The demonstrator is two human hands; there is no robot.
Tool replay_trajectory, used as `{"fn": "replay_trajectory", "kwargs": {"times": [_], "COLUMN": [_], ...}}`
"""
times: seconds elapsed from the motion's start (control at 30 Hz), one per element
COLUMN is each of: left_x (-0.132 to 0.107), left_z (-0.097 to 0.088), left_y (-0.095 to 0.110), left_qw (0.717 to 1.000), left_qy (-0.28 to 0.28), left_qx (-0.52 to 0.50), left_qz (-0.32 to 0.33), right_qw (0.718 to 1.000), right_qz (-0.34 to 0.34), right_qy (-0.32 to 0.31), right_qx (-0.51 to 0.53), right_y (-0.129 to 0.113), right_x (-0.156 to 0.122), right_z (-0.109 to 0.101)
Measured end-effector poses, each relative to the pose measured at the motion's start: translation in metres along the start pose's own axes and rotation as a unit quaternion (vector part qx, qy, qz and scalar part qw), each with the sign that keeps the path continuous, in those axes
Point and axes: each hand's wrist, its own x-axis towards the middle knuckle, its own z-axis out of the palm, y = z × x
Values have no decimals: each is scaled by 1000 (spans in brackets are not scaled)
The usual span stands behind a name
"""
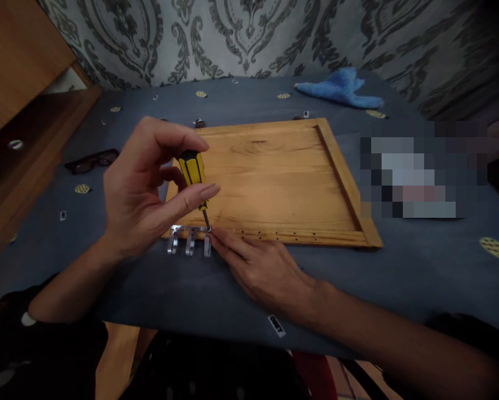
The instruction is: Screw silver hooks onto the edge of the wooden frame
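My left hand [139, 189] is closed round a yellow-and-black screwdriver [194, 169], its thumb along the handle and a finger over the top. The shaft slants down, and its tip meets the right end of a shiny metal hook rack [190, 239]. Three hooks of this rack hang over the near rail of a framed wooden board [270, 178], which lies flat. From the right, my right hand [270, 272] reaches in low, fingertips pressed together on the rack's end by the screwdriver tip. Whether a screw sits under the tip is too small to tell.
Small dark holes dot the board's near rail. Dark glasses [93, 161] lie on the blue patterned cloth [149, 294] at left. A blue rag [341, 91] rests at the back right, with a blurred-out item [411, 178] nearer. Wooden furniture [20, 61] borders the left side.
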Motion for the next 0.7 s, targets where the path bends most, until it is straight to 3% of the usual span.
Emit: {"fn": "replay_trajectory", "kwargs": {"times": [0.47,0.7], "left_x": [0,1], "left_z": [-2,0], "left_y": [3,4], "left_qw": [999,999], "left_qy": [-21,7], "left_qx": [-33,-43], "left_qz": [-29,-6], "right_qw": [1000,1000], "right_qz": [-8,-8], "right_qy": [22,18], "right_qx": [-16,-21], "right_y": [0,0], "right_x": [-1,0], "right_z": [0,-1]}}
